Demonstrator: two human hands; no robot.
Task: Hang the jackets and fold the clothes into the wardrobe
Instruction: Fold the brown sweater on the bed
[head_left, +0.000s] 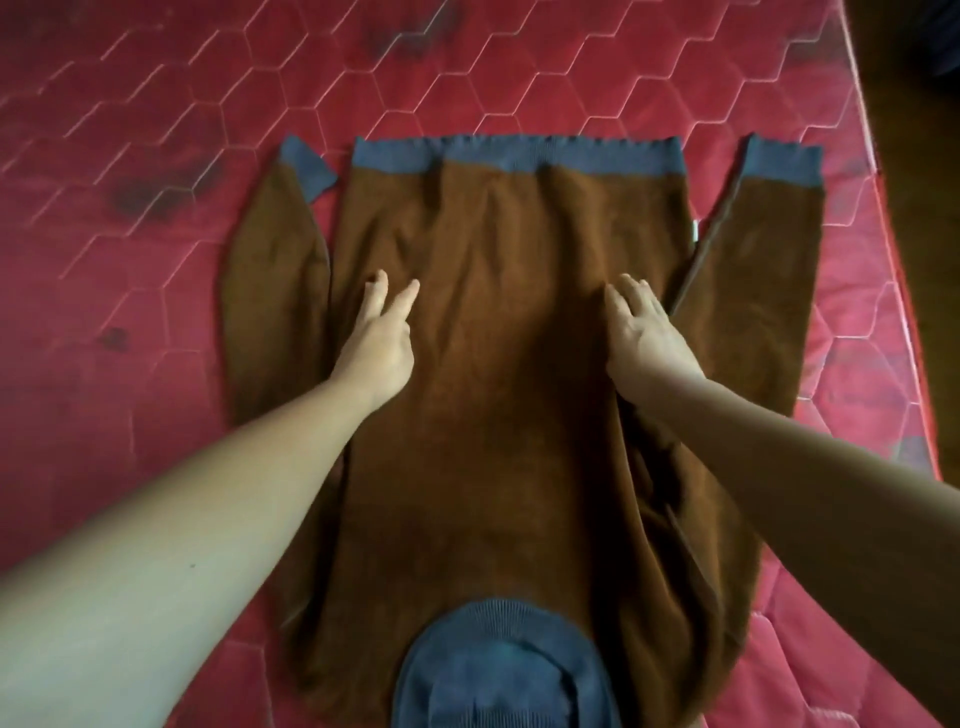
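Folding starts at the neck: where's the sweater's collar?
In the head view, the blue collar lies bottom centre, nearest the person, below the left hand and right hand.

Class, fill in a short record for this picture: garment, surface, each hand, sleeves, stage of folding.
garment: brown sweater, laid flat, its grey collar nearest the camera
surface: red quilted mattress
left hand: fingers straight, resting on the sweater's body
right hand: fingers straight, resting on the sweater's body
sleeves: lying out at either side, not folded in
stage: not yet folded
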